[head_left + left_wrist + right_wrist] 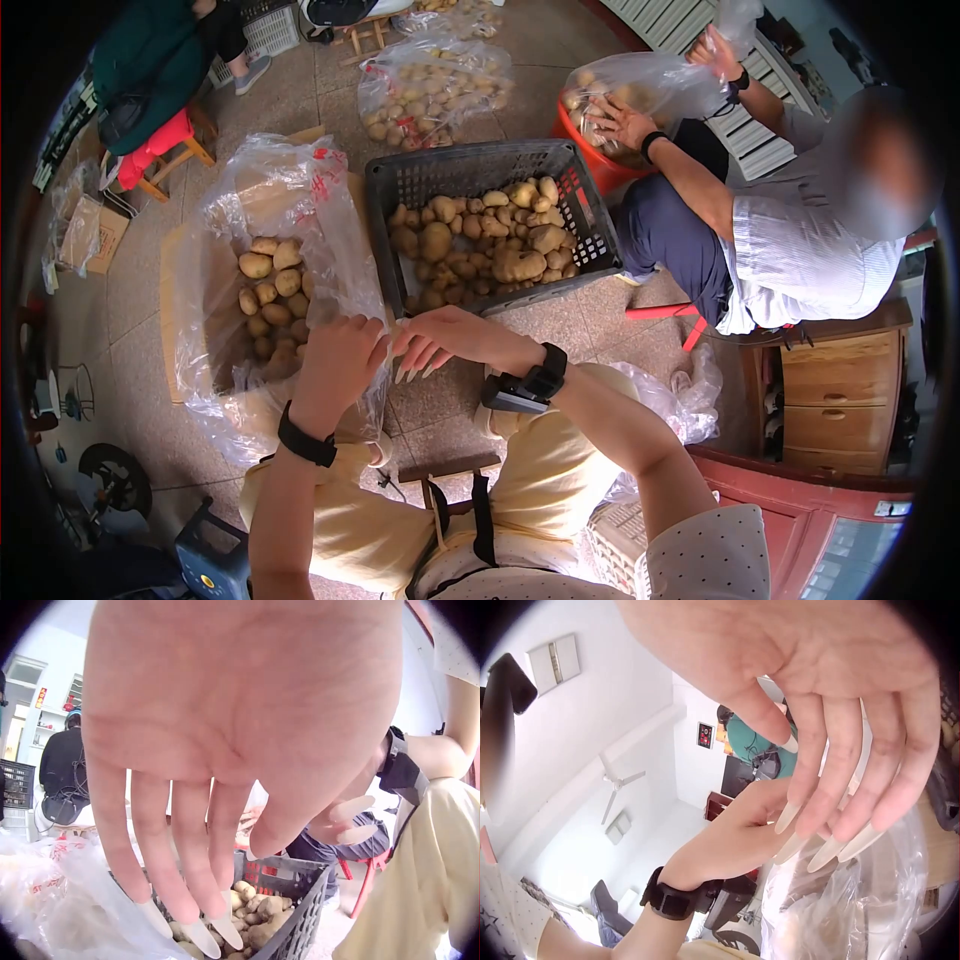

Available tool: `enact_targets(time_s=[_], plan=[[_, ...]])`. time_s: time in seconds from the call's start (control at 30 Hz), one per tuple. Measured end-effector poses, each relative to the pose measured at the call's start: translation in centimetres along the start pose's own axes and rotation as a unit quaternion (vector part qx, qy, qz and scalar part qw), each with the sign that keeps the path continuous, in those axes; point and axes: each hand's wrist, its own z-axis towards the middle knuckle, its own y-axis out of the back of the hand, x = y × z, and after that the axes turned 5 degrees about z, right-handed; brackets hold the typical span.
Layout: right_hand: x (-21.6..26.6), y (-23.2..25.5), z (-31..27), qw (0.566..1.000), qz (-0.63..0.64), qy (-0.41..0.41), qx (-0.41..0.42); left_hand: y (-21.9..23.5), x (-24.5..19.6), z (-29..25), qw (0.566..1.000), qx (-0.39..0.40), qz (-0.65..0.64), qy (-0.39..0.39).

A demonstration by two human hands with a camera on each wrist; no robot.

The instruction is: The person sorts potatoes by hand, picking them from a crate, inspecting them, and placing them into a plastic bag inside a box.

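Observation:
My left hand point(342, 358) is over the near right edge of a clear plastic bag point(215, 250) lining a box. In the left wrist view its long-nailed fingers point(199, 847) stretch downward, with nothing visible between them. Potatoes point(275, 290) lie inside that bag. Beside it, my right hand point(455, 337) hovers at the near edge of a black plastic crate point(480, 155), its fingers reaching toward the left hand. Loosely bent, those fingers point(840, 765) hold nothing in the right wrist view, with the clear bag below them. More potatoes point(520, 262) of mixed sizes fill part of the crate.
Across to the right, a seated person point(800, 240) handles a clear bag over an orange-red tub point(585, 150) of potatoes. A filled potato bag point(435, 90) stands on the tiled floor behind the crate. A blue stool point(213, 550) is at lower left.

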Motion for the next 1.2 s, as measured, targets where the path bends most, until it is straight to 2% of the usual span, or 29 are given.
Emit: enact_targets(time_s=[0.33, 0.4, 0.43, 0.5, 0.63, 0.7, 0.83, 0.87, 0.9, 1.03, 1.1, 1.2], plan=[[-0.9, 0.4, 0.6, 1.000, -0.007, -0.002, -0.008, -0.2, 0.1, -0.4, 1.000, -0.001, -0.002, 0.003], [-1.6, 0.4, 0.8, 0.996, -0.069, 0.054, -0.035, -0.3, 0.1, -0.4, 1.000, 0.003, 0.004, 0.005], [-1.6, 0.3, 0.7, 0.996, -0.069, 0.053, -0.036, -0.3, 0.1, -0.4, 1.000, 0.006, 0.004, 0.005], [-1.4, 0.0, 0.3, 0.981, -0.180, 0.053, -0.057, -0.4, 0.1, -0.4, 1.000, 0.008, 0.003, 0.004], [-2.4, -0.8, 0.4, 0.970, -0.227, 0.054, -0.072, -0.5, -0.1, -0.4, 0.999, 0.029, 0.012, 0.013], [-2.4, -1.4, 0.2, 0.937, -0.328, 0.064, -0.100, -0.5, -0.3, -0.4, 0.999, 0.039, 0.017, 0.015], [-3.3, -2.2, 0.1, 0.910, -0.386, 0.083, -0.127, -0.2, -0.6, -0.6, 0.999, 0.037, 0.008, 0.008], [-4.1, -2.1, 0.3, 0.842, -0.485, 0.137, -0.191, -0.1, -0.8, -0.6, 0.999, 0.040, 0.006, 0.006], [-4.2, -2.1, 0.5, 0.758, -0.573, 0.187, -0.250, 0.1, -0.9, -0.5, 0.999, 0.041, 0.005, 0.006], [-3.0, -0.3, 0.2, 0.763, -0.565, 0.178, -0.258, 1.1, -1.6, -0.4, 0.998, 0.059, 0.012, 0.015], [-1.8, 1.4, 0.1, 0.832, -0.483, 0.130, -0.239, 1.6, -1.8, -0.5, 0.998, 0.059, 0.014, 0.014], [-0.5, 6.1, 0.3, 0.835, -0.467, 0.105, -0.272, 1.7, -1.9, -0.4, 0.999, 0.037, -0.019, 0.017]])
